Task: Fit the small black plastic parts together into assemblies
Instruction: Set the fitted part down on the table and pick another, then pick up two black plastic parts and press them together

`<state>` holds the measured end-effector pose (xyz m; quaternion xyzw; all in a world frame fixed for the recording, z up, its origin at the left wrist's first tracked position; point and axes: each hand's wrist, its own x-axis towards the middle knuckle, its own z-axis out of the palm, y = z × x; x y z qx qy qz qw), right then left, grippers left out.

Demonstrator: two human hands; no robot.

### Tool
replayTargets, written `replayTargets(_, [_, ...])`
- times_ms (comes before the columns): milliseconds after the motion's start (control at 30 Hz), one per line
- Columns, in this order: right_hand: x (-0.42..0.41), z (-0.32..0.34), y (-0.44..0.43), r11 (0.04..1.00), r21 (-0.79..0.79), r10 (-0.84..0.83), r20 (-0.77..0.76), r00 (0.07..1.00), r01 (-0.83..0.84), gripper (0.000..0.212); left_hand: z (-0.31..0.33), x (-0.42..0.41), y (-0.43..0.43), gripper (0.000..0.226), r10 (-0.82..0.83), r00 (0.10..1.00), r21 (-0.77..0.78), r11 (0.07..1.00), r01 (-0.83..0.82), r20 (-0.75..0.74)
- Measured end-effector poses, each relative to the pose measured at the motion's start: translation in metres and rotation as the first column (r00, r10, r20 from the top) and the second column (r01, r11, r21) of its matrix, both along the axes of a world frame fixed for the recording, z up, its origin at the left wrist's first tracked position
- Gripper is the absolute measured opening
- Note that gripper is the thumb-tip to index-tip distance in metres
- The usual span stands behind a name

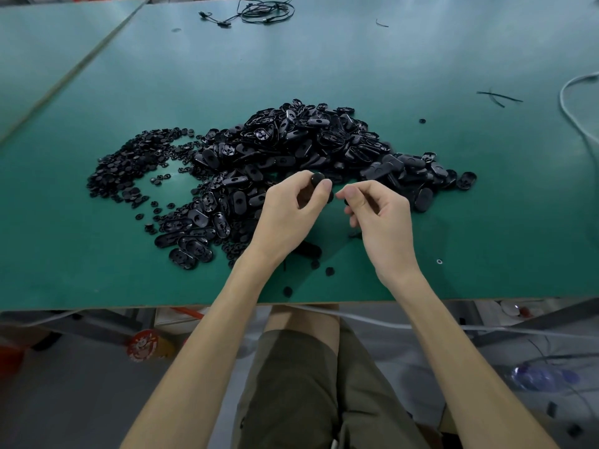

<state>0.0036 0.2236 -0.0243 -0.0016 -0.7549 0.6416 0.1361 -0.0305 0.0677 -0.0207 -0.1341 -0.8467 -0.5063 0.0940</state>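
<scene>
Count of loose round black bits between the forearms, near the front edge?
3 round bits: two close together between the wrists, one nearer the table's front edge. Arms may hide others.

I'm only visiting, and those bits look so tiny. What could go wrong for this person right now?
1. The right hand pinches a small piece, mostly hidden; it could slip before meeting the oval part gripped by the left hand.
2. Loose round pieces lie near the table edge; a forearm might knock them off.
3. The heap of parts sits just behind both hands; a careless sweep could scatter it.
</scene>
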Motion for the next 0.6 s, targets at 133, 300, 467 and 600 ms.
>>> replayTargets(133, [-0.0007, -0.0006, 0.0003, 0.998, -0.059, -0.013, -0.001, 1.000, 0.013, 0.024, 0.0018, -0.0017, 0.0005, 0.016, 0.015, 0.999, 0.040, 0.999, -0.013, -0.048])
replayTargets(300, [-0.0024, -0.0042, 0.0016, 0.993, -0.114, -0.021, 0.007, 1.000, 0.021, 0.015, -0.0008, 0.0007, 0.0003, 0.010, -0.026, 0.999, 0.156, 0.988, 0.018, 0.048])
replayTargets(467, [-0.0035, -0.0064, 0.0009, 0.990, -0.142, -0.007, -0.004, 1.000, 0.007, 0.004, 0.0012, 0.0008, -0.0002, 0.016, -0.050, 0.998, 0.216, 0.976, 0.038, 0.049])
replayTargets(600, [-0.0039, -0.0051, 0.0001, 0.982, -0.187, -0.014, -0.002, 1.000, 0.013, 0.009, -0.0002, 0.0000, -0.0004, 0.020, -0.051, 0.999, 0.151, 0.987, 0.053, -0.013])
